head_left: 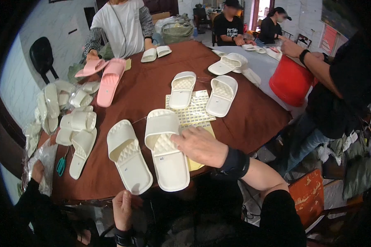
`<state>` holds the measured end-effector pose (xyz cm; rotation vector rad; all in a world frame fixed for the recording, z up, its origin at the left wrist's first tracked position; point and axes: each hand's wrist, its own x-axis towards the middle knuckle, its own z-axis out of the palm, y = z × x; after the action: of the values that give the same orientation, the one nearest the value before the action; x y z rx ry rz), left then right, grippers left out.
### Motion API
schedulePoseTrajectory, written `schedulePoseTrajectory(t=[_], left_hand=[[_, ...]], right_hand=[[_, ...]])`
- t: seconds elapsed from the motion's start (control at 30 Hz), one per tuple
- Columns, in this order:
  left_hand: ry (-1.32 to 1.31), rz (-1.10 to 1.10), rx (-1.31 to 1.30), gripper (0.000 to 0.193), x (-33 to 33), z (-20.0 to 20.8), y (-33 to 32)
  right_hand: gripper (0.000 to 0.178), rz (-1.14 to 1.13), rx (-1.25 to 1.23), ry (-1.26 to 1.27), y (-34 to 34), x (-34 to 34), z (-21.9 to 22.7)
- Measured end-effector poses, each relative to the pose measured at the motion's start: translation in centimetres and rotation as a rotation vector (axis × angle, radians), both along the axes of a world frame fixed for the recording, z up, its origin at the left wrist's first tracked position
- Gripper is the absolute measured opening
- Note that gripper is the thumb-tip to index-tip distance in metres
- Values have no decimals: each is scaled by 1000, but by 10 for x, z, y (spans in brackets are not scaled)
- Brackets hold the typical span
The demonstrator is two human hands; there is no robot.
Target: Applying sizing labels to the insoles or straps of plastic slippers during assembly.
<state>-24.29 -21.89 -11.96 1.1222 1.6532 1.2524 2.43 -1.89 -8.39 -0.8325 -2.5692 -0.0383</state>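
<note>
Two white slide slippers lie side by side before me, quilted under their straps and marked with small labels on the insoles. My right hand [202,146] reaches over the edge of the right slipper [171,173]; its fingers are bent onto that slipper's side beside the strap. My left hand [122,208] is closed at the table edge, thumb up, by the heel of the left slipper [132,173]. What it holds, if anything, is hidden. A yellowish sheet of printed stickers [189,115] lies partly under another white pair, the left one [182,91] and the right one [222,96].
Plastic-wrapped white slippers [49,105] and green-handled scissors [61,165] lie on the left of the brown-covered table [152,76]. Across it a person handles pink slippers [111,84]. Another person at right holds a red bucket [290,80]. An orange chair [307,199] stands at lower right.
</note>
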Motion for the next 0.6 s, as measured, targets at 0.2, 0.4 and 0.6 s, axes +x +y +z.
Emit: schedulePoseTrajectory(t=[0.2, 0.4, 0.6], left_hand=[[-340, -6, -36, 49, 11, -10, 18], [-544, 93, 97, 31, 2, -17, 14], [-499, 34, 267, 32, 12, 10, 3]], right_hand=[[15, 2, 70, 14, -1, -9, -9], [16, -19, 106, 77, -4, -7, -6], [18, -11, 138, 140, -4, -10, -2]])
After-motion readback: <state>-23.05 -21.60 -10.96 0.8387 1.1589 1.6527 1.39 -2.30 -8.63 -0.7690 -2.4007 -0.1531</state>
